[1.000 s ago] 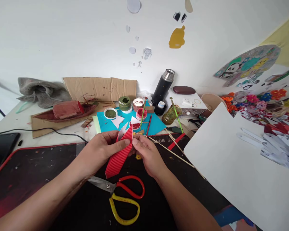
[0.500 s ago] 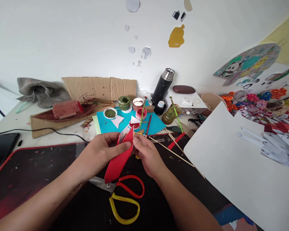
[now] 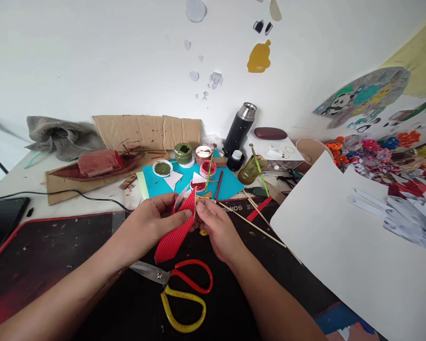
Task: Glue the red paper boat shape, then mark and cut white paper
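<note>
A folded piece of red corrugated paper with a white inner side is held up over the dark mat. My left hand grips it, thumb lying across the ridged face and fingers behind. At its right edge my right hand pinches the paper between thumb and fingers; those fingertips are partly hidden. Below the hands lies a pair of scissors with one red and one yellow handle, untouched. Thin wooden sticks and a red strip rest to the right of my right hand.
Open paint pots stand on a blue sheet behind the hands. A red model boat sits at left on cardboard. A black thermos stands at the back. Large white paper covers the right side, with paper scraps on it.
The red corrugated paper has tipped slightly, its lower end a little higher than before. Both hands keep their hold in nearly the same place, and the view has shifted slightly.
</note>
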Action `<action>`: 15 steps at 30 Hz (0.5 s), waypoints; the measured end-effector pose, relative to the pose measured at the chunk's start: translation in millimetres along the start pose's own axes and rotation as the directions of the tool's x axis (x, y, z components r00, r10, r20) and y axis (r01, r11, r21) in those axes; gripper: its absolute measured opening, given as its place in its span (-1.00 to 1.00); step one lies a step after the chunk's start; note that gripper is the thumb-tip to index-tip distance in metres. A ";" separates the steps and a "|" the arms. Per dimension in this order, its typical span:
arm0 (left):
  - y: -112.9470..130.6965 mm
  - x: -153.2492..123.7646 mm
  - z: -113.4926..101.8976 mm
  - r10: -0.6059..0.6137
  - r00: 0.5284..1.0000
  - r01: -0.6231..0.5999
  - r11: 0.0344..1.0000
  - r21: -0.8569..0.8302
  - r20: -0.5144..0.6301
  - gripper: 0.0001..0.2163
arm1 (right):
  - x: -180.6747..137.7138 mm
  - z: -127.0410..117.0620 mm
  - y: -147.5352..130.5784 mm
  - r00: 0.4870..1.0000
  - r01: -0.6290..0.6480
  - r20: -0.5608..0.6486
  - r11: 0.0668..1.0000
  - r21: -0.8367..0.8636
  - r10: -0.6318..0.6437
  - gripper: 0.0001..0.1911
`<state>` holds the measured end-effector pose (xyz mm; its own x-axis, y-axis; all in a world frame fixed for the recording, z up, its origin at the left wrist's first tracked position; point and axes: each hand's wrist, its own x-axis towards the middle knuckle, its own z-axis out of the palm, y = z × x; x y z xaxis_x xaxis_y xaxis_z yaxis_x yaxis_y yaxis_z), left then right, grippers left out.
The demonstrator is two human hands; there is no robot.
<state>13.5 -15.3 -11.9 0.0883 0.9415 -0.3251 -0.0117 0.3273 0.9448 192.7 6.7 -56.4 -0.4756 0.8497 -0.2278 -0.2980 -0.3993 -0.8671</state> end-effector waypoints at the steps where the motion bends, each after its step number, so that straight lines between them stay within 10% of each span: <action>1: -0.7 0.1 -0.5 0.015 1.000 -0.015 1.000 0.026 -0.002 -0.62 | 0.1 0.1 0.0 1.000 -0.001 -0.004 1.000 0.000 0.001 -0.52; 15: -1.9 -1.0 0.1 0.042 0.999 -0.043 0.998 0.038 0.014 -0.64 | 0.0 1.0 0.2 0.999 -0.034 -0.011 0.998 0.052 0.034 -0.54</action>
<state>13.5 -16.9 -13.3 0.1016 0.9533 -0.2843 0.0226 0.2835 0.9587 191.8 6.3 -56.1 -0.4768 0.8390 -0.2622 -0.3241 -0.4451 -0.8348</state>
